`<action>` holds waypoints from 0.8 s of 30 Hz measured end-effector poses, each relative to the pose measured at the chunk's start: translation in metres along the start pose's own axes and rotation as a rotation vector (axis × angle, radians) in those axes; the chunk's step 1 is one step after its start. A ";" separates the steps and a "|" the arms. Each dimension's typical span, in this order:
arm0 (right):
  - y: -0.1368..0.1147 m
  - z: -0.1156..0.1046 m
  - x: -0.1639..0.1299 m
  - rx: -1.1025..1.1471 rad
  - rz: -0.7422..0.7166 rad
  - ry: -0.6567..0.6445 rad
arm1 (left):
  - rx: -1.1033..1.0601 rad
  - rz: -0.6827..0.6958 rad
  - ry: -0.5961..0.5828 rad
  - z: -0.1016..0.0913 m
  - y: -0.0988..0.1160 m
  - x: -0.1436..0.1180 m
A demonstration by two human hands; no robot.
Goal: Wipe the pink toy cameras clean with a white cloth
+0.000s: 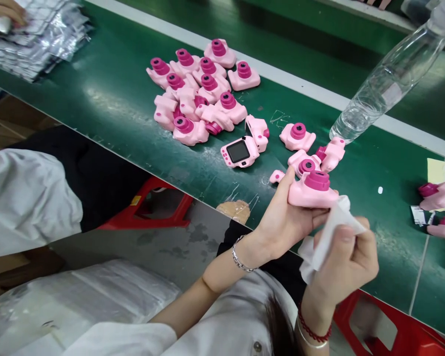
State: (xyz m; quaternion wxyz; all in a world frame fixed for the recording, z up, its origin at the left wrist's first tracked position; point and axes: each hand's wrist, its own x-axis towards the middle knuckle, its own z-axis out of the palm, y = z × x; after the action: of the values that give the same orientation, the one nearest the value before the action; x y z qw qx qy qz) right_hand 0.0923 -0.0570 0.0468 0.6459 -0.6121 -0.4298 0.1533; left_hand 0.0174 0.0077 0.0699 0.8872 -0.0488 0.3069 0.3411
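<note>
Cups a pink camera (306,196) in the half-curled left hand (284,226); pinches a white cloth (331,234) tight in the right hand (350,259), beside the camera.

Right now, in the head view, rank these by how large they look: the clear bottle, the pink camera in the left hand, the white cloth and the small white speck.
1. Clear bottle
2. White cloth and held pink camera: too close to rank, as the right fingers hide some cloth
3. Small white speck
</note>
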 end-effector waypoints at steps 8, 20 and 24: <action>0.029 0.007 0.016 -0.542 -0.501 0.137 | -0.026 0.032 -0.021 -0.003 -0.002 0.002; 0.024 -0.016 0.018 -0.286 -0.053 0.269 | -0.090 -0.032 -0.087 0.007 0.000 -0.009; 0.016 -0.013 0.015 -0.276 -0.183 0.224 | -0.030 -0.009 -0.061 0.009 -0.002 -0.009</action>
State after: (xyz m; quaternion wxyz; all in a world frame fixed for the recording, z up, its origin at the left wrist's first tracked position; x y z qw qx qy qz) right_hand 0.1158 -0.0517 0.0389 0.6108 -0.6665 -0.4261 -0.0354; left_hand 0.0184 0.0038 0.0825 0.8967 -0.0530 0.2745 0.3432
